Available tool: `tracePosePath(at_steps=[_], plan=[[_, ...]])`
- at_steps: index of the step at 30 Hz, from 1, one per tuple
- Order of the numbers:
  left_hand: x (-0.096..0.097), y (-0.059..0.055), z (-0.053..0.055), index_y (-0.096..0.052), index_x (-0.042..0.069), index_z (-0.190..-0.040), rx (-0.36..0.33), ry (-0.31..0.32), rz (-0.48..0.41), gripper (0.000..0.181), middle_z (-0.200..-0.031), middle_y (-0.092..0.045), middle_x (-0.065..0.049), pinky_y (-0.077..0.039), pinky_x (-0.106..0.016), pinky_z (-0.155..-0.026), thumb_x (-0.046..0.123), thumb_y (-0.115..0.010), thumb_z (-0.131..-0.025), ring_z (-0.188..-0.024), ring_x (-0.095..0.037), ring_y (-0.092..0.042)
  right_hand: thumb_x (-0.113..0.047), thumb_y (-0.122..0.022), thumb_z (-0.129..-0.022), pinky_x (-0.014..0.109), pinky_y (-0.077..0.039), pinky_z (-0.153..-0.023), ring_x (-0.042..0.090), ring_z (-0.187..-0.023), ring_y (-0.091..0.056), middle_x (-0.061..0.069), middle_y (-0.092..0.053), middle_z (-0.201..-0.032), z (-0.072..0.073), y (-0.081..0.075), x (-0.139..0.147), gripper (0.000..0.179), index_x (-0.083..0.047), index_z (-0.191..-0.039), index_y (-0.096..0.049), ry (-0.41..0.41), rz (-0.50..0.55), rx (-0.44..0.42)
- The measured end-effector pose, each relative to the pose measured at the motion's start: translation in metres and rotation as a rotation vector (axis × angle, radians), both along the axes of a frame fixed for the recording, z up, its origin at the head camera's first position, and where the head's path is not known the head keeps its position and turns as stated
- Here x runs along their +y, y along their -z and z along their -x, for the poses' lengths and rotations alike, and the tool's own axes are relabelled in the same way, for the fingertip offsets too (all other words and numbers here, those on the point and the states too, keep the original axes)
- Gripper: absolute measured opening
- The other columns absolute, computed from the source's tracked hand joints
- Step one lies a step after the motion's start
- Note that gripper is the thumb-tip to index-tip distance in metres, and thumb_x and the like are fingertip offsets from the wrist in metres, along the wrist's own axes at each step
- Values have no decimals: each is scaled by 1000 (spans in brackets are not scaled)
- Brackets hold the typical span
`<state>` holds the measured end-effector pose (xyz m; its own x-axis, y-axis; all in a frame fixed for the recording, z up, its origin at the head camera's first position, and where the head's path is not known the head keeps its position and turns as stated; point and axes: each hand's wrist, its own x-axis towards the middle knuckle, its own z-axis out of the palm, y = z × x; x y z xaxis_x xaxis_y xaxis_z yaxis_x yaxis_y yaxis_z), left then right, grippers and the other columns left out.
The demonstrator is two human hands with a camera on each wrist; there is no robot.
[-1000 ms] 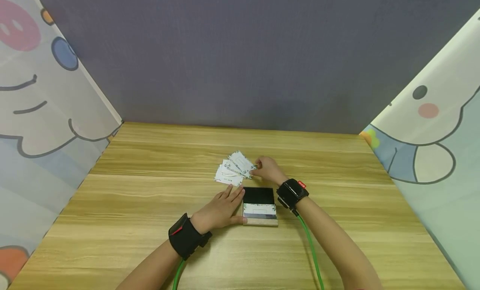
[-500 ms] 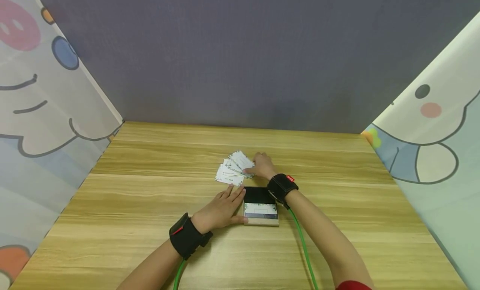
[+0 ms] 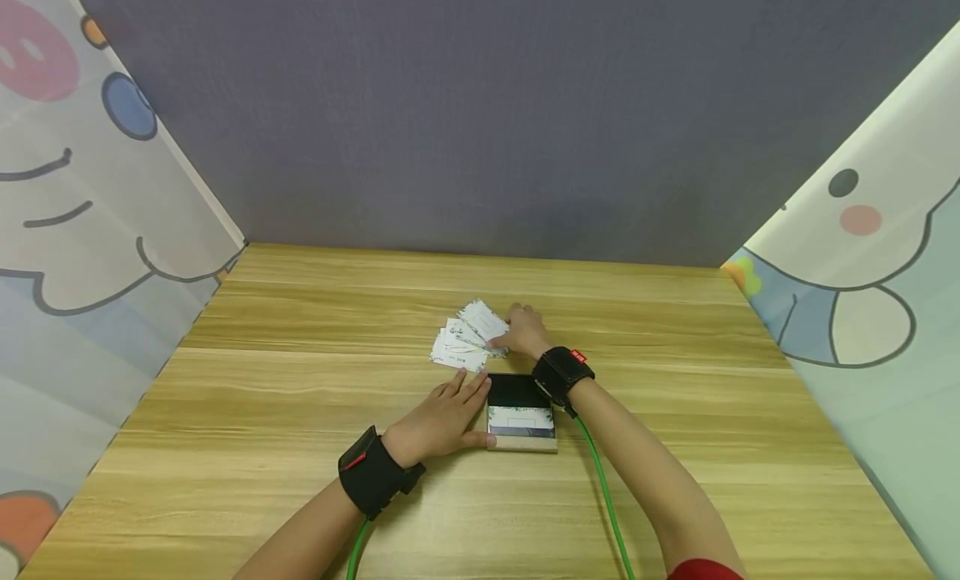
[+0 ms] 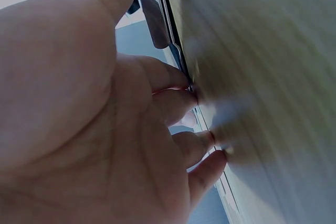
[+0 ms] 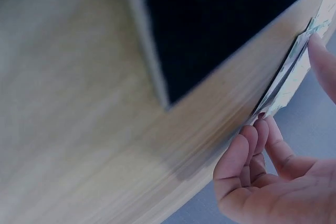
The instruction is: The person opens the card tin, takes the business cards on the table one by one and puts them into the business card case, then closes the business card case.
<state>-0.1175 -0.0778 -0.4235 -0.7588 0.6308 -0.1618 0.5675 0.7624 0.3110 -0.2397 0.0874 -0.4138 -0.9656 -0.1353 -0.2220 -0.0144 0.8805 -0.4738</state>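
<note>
A fan of white cards (image 3: 459,347) with leafy printed borders lies overlapping on the table. My right hand (image 3: 525,332) is at the right end of the fan, pinching a card (image 5: 294,72) between thumb and curled fingers in the right wrist view. Just below is a flat card case (image 3: 519,392), black inside with a pale front strip; a printed card (image 3: 519,417) sits in its lower part. My left hand (image 3: 438,422) rests on the table at the case's left side, fingers extended. Its thumb and index fingertip touch the case's left edge.
The wooden table (image 3: 300,380) reaches back to a grey upright panel (image 3: 480,122). Cartoon-printed sheets (image 3: 847,297) flank both sides. A black band sits on each wrist, and green cables (image 3: 603,488) trail toward the front edge.
My right hand has shifted slightly left and its thumb lies farther over the cards. The right wrist has come in over the case's upper right corner. The left hand stays put.
</note>
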Motion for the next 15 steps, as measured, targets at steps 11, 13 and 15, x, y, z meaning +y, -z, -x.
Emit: tracePosePath(at_steps=[11,13,15], plan=[[0,-1,0,-25,3,-144,-5,1,-2,80,-152,-19,-12,-27,-47,-107,53,-50,-86,-139,-38,-15,-19,-77,-73,37,-45,-79,29,-93,-52,17,-56,-102,2,1,1,44,3,-105,-55,27,103,78],[-1,-1,0,-25,3,-144,-7,0,-1,80,-152,-19,-12,-27,-47,-107,53,-50,-86,-139,-39,-15,-16,-73,-77,33,-45,-72,25,-84,-53,15,-57,-98,2,2,2,39,3,-106,-54,40,147,80],[-1,-1,0,-24,3,-144,-7,0,-1,81,-152,-18,-12,-26,-47,-108,53,-50,-86,-139,-39,-15,-12,-68,-82,29,-43,-63,22,-74,-52,15,-57,-92,2,2,3,33,3,-107,-53,54,203,85]])
